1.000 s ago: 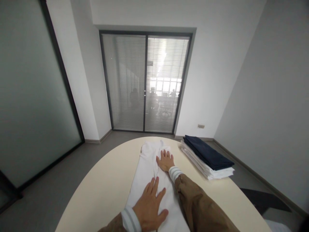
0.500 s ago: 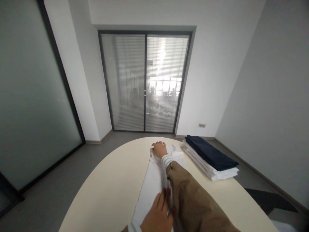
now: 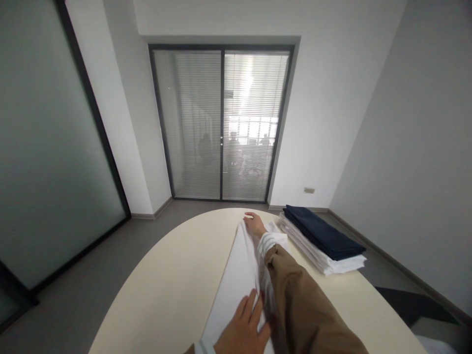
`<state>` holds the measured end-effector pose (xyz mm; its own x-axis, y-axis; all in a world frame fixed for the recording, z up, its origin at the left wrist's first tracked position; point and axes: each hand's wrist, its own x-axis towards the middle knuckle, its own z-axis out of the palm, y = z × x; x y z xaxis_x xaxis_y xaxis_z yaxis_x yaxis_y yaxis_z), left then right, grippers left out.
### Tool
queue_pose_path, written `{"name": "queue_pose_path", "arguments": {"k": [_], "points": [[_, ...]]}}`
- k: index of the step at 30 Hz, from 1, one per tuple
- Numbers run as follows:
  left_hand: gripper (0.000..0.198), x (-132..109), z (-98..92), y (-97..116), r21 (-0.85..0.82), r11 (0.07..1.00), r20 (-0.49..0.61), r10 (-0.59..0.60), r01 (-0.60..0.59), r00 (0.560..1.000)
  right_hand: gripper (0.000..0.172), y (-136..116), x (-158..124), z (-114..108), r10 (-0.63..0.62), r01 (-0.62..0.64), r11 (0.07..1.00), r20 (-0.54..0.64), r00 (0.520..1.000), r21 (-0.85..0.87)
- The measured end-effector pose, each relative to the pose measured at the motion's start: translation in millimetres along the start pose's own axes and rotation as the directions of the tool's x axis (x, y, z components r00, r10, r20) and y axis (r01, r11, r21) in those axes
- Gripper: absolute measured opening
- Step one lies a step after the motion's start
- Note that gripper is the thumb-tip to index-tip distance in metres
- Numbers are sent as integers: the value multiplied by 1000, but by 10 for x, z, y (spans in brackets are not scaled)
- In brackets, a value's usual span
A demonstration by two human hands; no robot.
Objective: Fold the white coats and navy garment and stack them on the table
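Observation:
A long white cloth (image 3: 230,290) lies folded in a narrow strip on the round table, running away from me, with creases along its right side. At its far end my right hand (image 3: 255,225) has its fingers closed on the cloth's far corner. My left hand (image 3: 243,327) rests palm down on the near part of the cloth, fingers stretched out and slightly apart. The right forearm, in a brown sleeve, crosses over and hides part of the cloth's right side.
On the table's right side sits a stack of folded white cloths (image 3: 308,248) with a folded dark navy cloth (image 3: 324,231) on top. The round cream table (image 3: 165,290) has its curved far edge just beyond my right hand. Glass doors with blinds (image 3: 221,123) stand behind.
My right hand has moved slightly right and its fingers have closed, drawing the cloth's far corner along. The cloth's left edge now lies straighter. My left hand has shifted slightly, its fingers more spread.

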<state>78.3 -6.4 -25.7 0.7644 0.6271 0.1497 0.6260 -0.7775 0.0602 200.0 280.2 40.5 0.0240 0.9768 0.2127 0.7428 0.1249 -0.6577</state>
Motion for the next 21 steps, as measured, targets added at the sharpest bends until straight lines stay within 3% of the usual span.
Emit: {"name": "queue_pose_path", "arguments": {"k": [4, 10, 14, 21], "points": [[41, -34, -24, -7, -42, 999, -15, -30, 30, 999, 38, 125, -91, -70, -38, 42, 996, 54, 998, -83], [83, -50, -322, 8, -228, 967, 87, -100, 117, 991, 51, 618, -353, -315, 66, -52, 966, 46, 997, -253], [74, -53, -508, 55, -303, 932, 91, -182, 201, 979, 55, 852, -509, -381, 75, -52, 963, 80, 994, -264], [76, -52, -546, 51, -262, 929, 96, -246, 263, 965, 61, 965, -606, -433, 79, -88, 987, -71, 994, -136]]}}
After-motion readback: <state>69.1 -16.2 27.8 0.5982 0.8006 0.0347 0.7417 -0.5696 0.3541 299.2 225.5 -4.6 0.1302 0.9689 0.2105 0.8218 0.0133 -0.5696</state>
